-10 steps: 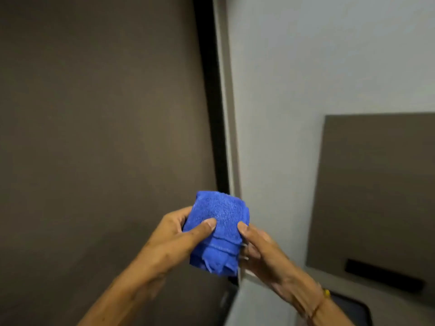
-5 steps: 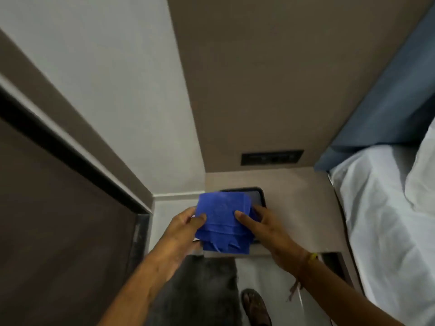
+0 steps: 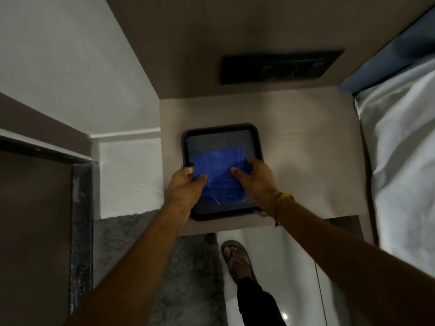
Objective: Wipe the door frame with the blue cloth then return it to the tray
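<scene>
Blue cloth (image 3: 219,172), folded, held over the tray (image 3: 256,142) on the desk (image 3: 306,149); left hand (image 3: 186,187) and right hand (image 3: 256,177) fingers pinch its edges. Return step underway; it appears not yet resting. Next: lower, release.

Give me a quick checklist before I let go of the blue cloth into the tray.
1. Blue cloth is over the tray: ok.
2. Both hands grip it, left hand at its left edge, right hand at its right: ok.
3. Cloth is folded, not trailing over the tray rim: ok on the sides in view; the left edge is hidden by the hand.
4. Cloth already rests on the tray bottom: cannot tell.
5. Tray sits fully on the bedside table: ok, though close to the front edge.
6. Tray bottom is bare where it shows: ok.
</scene>
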Tool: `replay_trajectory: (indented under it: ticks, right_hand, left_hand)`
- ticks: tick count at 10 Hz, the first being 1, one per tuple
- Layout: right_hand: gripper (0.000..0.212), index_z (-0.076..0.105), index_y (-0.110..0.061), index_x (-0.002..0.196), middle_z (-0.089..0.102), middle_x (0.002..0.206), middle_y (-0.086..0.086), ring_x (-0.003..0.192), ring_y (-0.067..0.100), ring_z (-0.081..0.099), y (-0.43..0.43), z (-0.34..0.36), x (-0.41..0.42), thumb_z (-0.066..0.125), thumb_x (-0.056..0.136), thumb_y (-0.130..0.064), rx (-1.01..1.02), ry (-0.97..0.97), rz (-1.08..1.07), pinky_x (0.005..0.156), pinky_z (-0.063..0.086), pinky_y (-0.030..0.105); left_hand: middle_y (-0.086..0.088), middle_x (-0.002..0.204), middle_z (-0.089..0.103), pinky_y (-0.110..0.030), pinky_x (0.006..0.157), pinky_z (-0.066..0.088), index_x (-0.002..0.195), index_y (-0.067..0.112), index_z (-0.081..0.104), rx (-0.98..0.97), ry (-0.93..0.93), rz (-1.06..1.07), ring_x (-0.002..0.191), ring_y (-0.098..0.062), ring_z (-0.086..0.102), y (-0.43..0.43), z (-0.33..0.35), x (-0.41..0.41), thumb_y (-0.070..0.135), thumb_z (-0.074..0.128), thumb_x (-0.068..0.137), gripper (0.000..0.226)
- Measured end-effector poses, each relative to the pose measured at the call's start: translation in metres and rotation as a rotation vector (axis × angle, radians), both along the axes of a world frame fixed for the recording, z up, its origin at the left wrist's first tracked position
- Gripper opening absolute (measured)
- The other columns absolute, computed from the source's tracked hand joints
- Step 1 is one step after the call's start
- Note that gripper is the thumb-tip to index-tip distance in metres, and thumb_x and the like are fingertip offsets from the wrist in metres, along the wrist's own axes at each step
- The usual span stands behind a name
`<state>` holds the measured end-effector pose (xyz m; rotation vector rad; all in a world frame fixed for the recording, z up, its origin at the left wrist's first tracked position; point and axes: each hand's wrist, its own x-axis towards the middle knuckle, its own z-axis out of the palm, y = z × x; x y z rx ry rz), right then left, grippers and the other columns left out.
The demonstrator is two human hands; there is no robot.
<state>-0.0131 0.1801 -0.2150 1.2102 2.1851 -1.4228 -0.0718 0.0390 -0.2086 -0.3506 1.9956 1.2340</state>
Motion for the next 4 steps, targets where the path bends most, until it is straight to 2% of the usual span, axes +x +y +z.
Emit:
replay_trajectory:
  ticks: [1,2,3,4]
  right_hand:
    - [0.034,0.058,-0.002,0.109,0.064,0.109,0.017,0.101,0.031,0.059,0.009,-0.028,-0.003,0.066,0.085,-0.023,0.142,-0.035,0.027,0.085,0.050,0.037]
    - [0.040,0.055,-0.001,0.115,0.060,0.118,0.022,0.108,0.037,0.056,0.014,-0.042,0.002,0.067,0.084,-0.023,0.216,-0.098,0.042,0.094,0.050,0.045]
    - [0.042,0.050,-0.002,0.119,0.054,0.123,0.022,0.114,0.038,0.050,0.014,-0.047,0.011,0.065,0.085,-0.021,0.268,-0.128,0.071,0.099,0.046,0.048]
    - [0.045,0.044,-0.003,0.124,0.047,0.127,0.023,0.118,0.038,0.046,0.012,-0.041,0.017,0.062,0.087,-0.020,0.249,-0.124,0.087,0.101,0.042,0.048]
  left_hand:
    - [-0.021,0.103,0.068,-0.042,0.082,0.054,0.102,0.002,0.061,-0.198,0.196,-0.147,0.093,-0.034,0.063,0.020,-0.025,0.002,0.015,0.060,0.087,0.021]
    - [-0.019,0.101,0.067,-0.032,0.070,0.047,0.101,0.002,0.060,-0.289,0.287,-0.264,0.089,-0.030,0.062,0.033,-0.033,0.012,0.019,0.058,0.088,0.022]
    - [-0.019,0.105,0.064,-0.029,0.071,0.046,0.105,0.001,0.057,-0.292,0.279,-0.376,0.088,-0.026,0.060,0.033,-0.041,0.017,0.020,0.054,0.090,0.024]
    - [-0.020,0.117,0.057,-0.037,0.085,0.050,0.113,0.000,0.052,-0.372,0.308,-0.436,0.103,-0.030,0.057,0.030,-0.036,0.016,0.021,0.052,0.091,0.031]
